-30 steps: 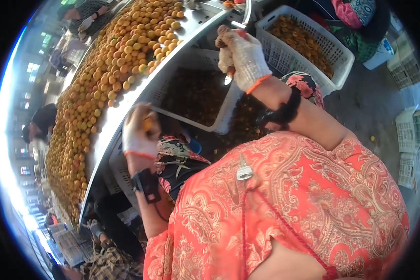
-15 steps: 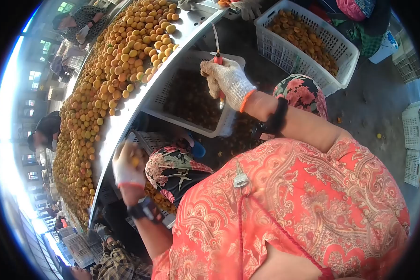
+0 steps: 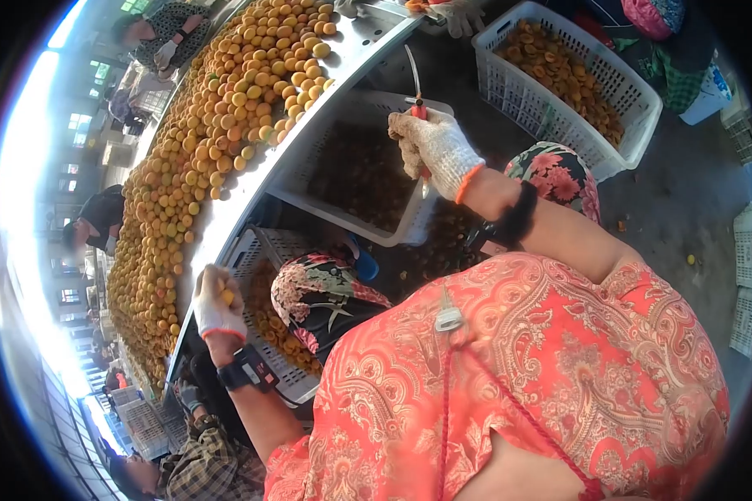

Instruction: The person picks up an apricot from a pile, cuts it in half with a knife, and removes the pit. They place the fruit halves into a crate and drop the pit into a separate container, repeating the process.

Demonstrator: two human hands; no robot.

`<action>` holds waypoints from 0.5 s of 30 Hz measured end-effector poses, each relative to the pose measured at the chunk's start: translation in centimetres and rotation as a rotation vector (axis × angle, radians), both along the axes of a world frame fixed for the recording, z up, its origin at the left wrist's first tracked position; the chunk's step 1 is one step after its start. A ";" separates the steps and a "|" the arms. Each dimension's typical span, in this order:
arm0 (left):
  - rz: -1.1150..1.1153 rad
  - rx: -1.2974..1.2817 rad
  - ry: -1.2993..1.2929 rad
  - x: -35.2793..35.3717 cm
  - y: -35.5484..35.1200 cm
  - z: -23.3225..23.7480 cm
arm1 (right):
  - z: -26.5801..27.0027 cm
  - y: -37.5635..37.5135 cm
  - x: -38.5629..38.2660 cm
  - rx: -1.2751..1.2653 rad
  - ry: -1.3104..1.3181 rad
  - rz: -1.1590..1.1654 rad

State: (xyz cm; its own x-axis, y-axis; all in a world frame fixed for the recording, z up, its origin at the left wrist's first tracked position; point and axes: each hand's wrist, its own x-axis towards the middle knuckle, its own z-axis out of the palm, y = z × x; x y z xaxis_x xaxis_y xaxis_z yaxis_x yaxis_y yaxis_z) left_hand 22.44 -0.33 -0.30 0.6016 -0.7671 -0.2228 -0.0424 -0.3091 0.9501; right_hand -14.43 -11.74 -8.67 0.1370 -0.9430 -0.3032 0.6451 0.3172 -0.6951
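Observation:
My right hand (image 3: 444, 152), in a white knit glove with an orange cuff, is closed round the red handle of a knife (image 3: 419, 109). Its thin curved blade points up and away from me. On the left, my gloved left hand (image 3: 215, 311) is closed around an apricot (image 3: 227, 296), which shows partly between the fingers. That hand is by the metal table's (image 3: 226, 204) near edge, where a large heap of whole apricots (image 3: 213, 142) lies. Below my right hand stands a white crate (image 3: 401, 238) with dark contents in shadow.
A crate of apricot halves (image 3: 288, 334) sits beside my left knee, under the table edge. Another white crate (image 3: 643, 138) with orange halves stands at the upper right. Co-workers are across the table and at the lower left. A gloved hand (image 3: 458, 15) shows at the top.
The whole view has shifted slightly. My left hand, blurred before, now shows sharply and lower, away from the nearby crate. My right hand keeps hold of the knife in much the same pose.

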 end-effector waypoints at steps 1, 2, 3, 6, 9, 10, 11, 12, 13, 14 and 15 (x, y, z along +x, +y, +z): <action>0.063 0.009 -0.040 0.7 1.0 0.2 | 0.2 0.1 -0.2 -0.008 -0.006 0.002; 0.123 0.018 -0.080 1.8 2.2 0.2 | 0.4 0.2 -0.3 -0.017 -0.011 0.002; 0.131 0.097 -0.105 6.1 3.3 -1.0 | 0.6 0.2 -0.4 -0.017 -0.019 0.002; 0.187 0.500 -0.558 16.5 5.8 -4.2 | 1.0 0.3 -0.4 -0.025 -0.007 -0.008; 0.060 0.235 -0.786 18.0 4.0 -3.4 | 0.9 0.4 -0.2 -0.012 0.008 0.015; -0.072 0.140 -0.771 15.1 2.0 -1.1 | 0.9 0.4 0.0 -0.001 0.031 0.021; -0.117 0.085 -0.553 12.6 -0.4 -0.1 | 0.9 0.3 0.3 0.007 0.053 0.027; -0.163 0.027 -0.336 10.0 -3.2 0.7 | 1.0 0.3 0.5 0.003 0.055 0.031; -0.195 0.033 -0.332 6.5 -5.7 1.3 | 1.0 0.2 0.6 0.016 0.070 0.048; -0.226 0.039 -0.327 4.1 -8.3 1.5 | 1.0 0.2 0.7 0.030 0.085 0.067; -0.294 0.036 -0.357 4.0 -11.2 0.5 | 1.1 0.0 0.6 0.037 0.104 0.100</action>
State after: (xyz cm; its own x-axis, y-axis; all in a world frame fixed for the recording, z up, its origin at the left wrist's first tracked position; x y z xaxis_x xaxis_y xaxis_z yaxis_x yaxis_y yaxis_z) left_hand 26.45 -11.57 0.22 0.4036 -0.9122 -0.0708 -0.4557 -0.2675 0.8490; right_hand -13.82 -11.69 -7.61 0.1960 -0.9142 -0.3548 0.5339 0.4030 -0.7433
